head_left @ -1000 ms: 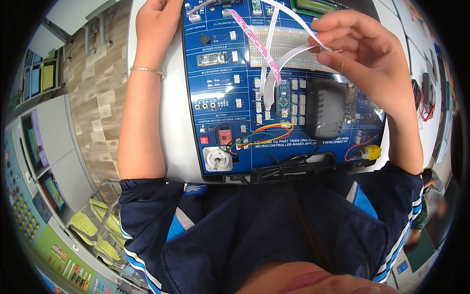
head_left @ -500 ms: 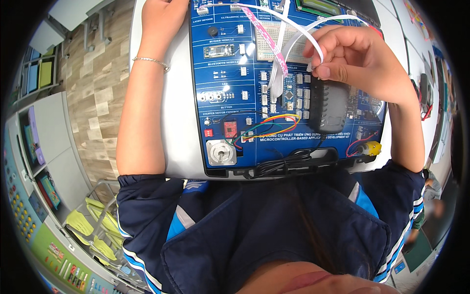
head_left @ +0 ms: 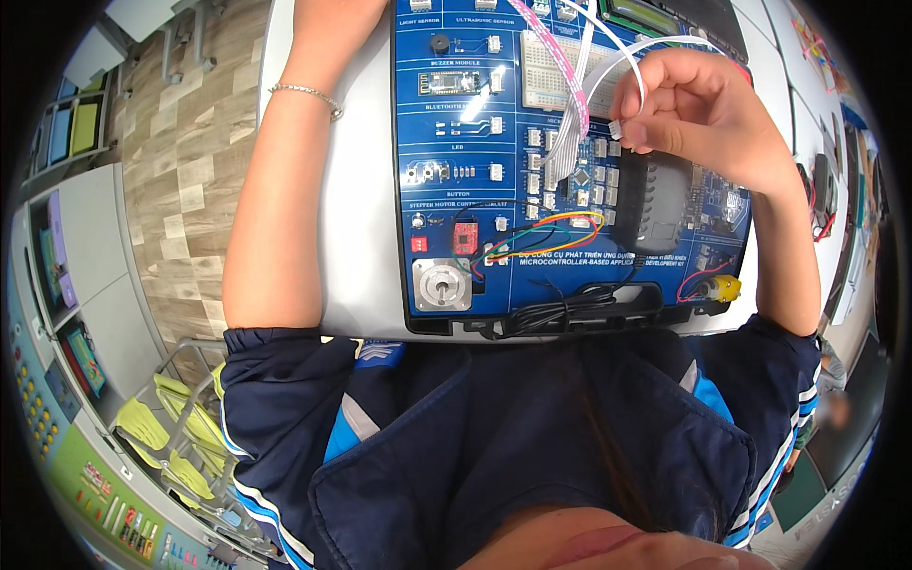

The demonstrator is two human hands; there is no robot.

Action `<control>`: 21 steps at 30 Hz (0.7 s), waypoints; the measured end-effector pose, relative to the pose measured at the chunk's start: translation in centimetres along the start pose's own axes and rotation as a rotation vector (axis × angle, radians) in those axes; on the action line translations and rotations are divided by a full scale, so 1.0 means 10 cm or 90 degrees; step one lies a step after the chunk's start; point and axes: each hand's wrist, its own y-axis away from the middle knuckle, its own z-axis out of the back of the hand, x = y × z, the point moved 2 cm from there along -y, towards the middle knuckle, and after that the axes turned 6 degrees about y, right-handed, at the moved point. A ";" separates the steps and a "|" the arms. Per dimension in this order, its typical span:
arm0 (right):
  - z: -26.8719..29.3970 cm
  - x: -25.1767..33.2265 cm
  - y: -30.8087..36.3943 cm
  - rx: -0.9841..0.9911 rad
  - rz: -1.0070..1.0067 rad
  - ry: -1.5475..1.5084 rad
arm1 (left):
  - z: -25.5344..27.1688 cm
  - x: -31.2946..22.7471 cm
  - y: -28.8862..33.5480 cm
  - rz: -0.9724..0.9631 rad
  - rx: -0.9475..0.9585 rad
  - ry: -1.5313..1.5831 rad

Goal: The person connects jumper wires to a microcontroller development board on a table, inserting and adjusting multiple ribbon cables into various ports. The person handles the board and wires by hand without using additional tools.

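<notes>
My right hand [head_left: 708, 119] pinches a small white plug [head_left: 616, 130] at the end of a white cable, between thumb and fingers. It hovers over a blue electronics board [head_left: 494, 294], just right of a small microcontroller module [head_left: 582, 176] ringed by white sockets. A pink-and-white ribbon cable [head_left: 572, 84] and grey-white ribbon [head_left: 567, 157] run close by. Below the hand lies a ridged black block [head_left: 655, 204]. My left hand [head_left: 332, 24] is at the board's far left edge; its fingers are cut off by the top of the picture.
A white breadboard [head_left: 546, 81] sits in the board's upper middle. Coloured wires [head_left: 594, 224], a stepper motor [head_left: 442, 285], a bundled black cable [head_left: 560, 315] and a yellow motor [head_left: 726, 289] occupy the near side. The white table [head_left: 359, 256] extends left, with green chairs [head_left: 142, 423] beyond.
The board's left part appears farther right and slightly higher in the picture, and my left hand has shifted right too. My right hand still grips the plug, moved slightly right.
</notes>
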 end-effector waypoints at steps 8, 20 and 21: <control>0.02 0.07 0.05 -0.023 -0.019 0.072 | 0.00 0.01 0.01 0.007 0.009 0.024; -0.11 0.10 -0.10 0.039 0.142 0.069 | 0.01 0.04 -0.02 0.006 0.010 0.026; -0.13 0.14 -0.12 0.063 0.100 0.066 | 0.01 0.03 -0.02 0.007 0.005 0.011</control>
